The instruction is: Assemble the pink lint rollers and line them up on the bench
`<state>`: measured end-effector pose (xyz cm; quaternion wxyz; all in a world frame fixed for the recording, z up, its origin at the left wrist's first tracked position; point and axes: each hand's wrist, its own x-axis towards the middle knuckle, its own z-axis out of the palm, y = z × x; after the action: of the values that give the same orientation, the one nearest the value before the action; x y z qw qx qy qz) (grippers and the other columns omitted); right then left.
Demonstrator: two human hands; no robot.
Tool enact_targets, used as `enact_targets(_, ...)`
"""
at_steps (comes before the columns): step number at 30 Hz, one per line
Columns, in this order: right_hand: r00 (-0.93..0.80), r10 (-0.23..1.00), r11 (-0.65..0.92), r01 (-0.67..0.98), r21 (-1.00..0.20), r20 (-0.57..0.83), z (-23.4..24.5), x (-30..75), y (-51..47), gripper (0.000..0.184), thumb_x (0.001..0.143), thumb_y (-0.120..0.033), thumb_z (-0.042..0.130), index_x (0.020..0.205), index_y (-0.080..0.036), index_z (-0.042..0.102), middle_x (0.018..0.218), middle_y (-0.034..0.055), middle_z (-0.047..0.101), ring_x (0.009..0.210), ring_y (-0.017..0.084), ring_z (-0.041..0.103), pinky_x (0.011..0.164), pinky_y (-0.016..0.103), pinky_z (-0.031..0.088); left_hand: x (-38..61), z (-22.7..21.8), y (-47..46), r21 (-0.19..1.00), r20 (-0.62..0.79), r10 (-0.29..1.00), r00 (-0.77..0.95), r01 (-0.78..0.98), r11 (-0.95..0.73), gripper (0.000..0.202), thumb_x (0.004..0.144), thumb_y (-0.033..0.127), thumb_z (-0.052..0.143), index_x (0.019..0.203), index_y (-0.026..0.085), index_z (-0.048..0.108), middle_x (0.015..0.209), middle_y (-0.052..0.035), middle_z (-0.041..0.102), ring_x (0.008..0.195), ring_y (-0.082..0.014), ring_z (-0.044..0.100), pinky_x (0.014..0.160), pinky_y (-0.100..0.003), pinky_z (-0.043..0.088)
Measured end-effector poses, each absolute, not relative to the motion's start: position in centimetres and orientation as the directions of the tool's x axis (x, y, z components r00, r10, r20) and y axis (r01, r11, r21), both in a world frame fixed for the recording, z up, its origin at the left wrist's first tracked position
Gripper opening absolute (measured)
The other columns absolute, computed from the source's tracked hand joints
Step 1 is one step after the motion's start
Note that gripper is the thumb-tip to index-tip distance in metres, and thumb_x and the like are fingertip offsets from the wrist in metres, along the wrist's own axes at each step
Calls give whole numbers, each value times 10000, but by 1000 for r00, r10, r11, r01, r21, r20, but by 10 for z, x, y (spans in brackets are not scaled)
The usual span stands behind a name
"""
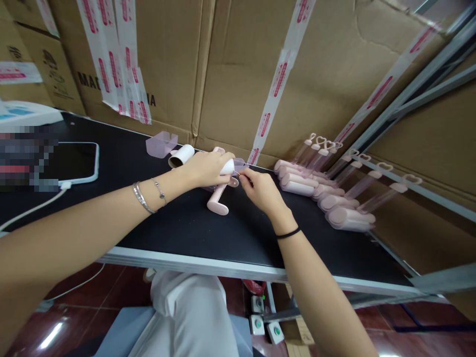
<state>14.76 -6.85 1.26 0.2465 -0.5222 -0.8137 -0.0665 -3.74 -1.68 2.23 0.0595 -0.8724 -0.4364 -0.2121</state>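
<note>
My left hand (206,167) is wrapped round the white roll of a pink lint roller (220,197), whose handle points toward me on the black table (178,233). My right hand (260,188) pinches at the roller's right end, fingers closed on a small part beside a clear pink cover (240,163). A loose white roll (181,155) lies just left of my left hand.
A clear pink cover (161,144) stands at the back. Several finished pink rollers (327,198) lie in a row at the right. A phone (76,161) with a white cable lies at the left. Taped cardboard boxes (241,74) wall the back.
</note>
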Motion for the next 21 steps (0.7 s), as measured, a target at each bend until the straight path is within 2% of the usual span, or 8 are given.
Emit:
enact_targets(6, -279, 842, 364, 925, -104, 462, 11, 140, -71, 284, 939, -274, 354, 938, -203, 629, 764, 56, 682, 681, 185, 622, 643, 255, 382, -37, 23, -18, 43, 420, 732, 536, 794, -606, 559, 779, 424, 541, 1303, 239, 474, 1256, -104, 572, 1040, -282, 612, 832, -338, 451)
enact_targets(10, -124, 843, 252, 951, -180, 524, 10, 145, -66, 279, 932, -250, 343, 949, -193, 615, 799, 81, 689, 736, 207, 636, 673, 273, 407, -35, 24, -18, 98, 423, 728, 539, 772, -628, 568, 752, 461, 576, 1268, 238, 498, 1185, -97, 609, 1011, -290, 623, 858, -362, 454)
enact_targets(13, -24, 828, 224, 930, -292, 560, 9, 152, -61, 279, 930, -244, 336, 947, -182, 608, 854, 95, 692, 784, 216, 641, 714, 292, 432, -33, 26, -16, 270, 541, 705, 459, 699, -662, 571, 766, 442, 565, 1269, 188, 471, 1228, -121, 581, 1135, -300, 559, 957, -391, 415)
enact_targets(15, -26, 811, 267, 905, -330, 585, 8, 152, -59, 289, 927, -226, 325, 974, -164, 603, 909, 109, 688, 824, 219, 640, 744, 309, 447, -32, 29, -10, 460, 618, 729, 294, 616, -639, 553, 781, 401, 551, 1263, 155, 439, 1239, -143, 561, 1198, -304, 507, 995, -418, 396)
enact_targets(16, -57, 798, 311, 892, -329, 601, 7, 151, -59, 296, 922, -212, 320, 993, -155, 602, 941, 116, 684, 855, 219, 637, 768, 318, 453, -32, 30, -7, 572, 614, 764, 199, 555, -605, 548, 769, 375, 566, 1249, 153, 426, 1208, -145, 568, 1189, -307, 510, 982, -431, 411)
enact_targets(19, -255, 753, 489, 833, -257, 606, 4, 143, -60, 304, 907, -185, 340, 1043, -148, 609, 1023, 116, 672, 946, 211, 622, 845, 331, 459, -34, 34, 3, 863, 443, 896, 25, 258, -434, 543, 687, 231, 615, 1181, 186, 395, 1009, -103, 590, 1019, -300, 605, 830, -446, 510)
enact_targets(21, -376, 733, 573, 790, -217, 566, 2, 138, -62, 312, 900, -175, 359, 1079, -159, 614, 1055, 101, 674, 975, 201, 620, 870, 324, 460, -34, 35, 6, 949, 313, 948, 58, 22, -314, 500, 649, 140, 592, 1107, 200, 401, 904, -71, 577, 901, -279, 644, 742, -444, 541)
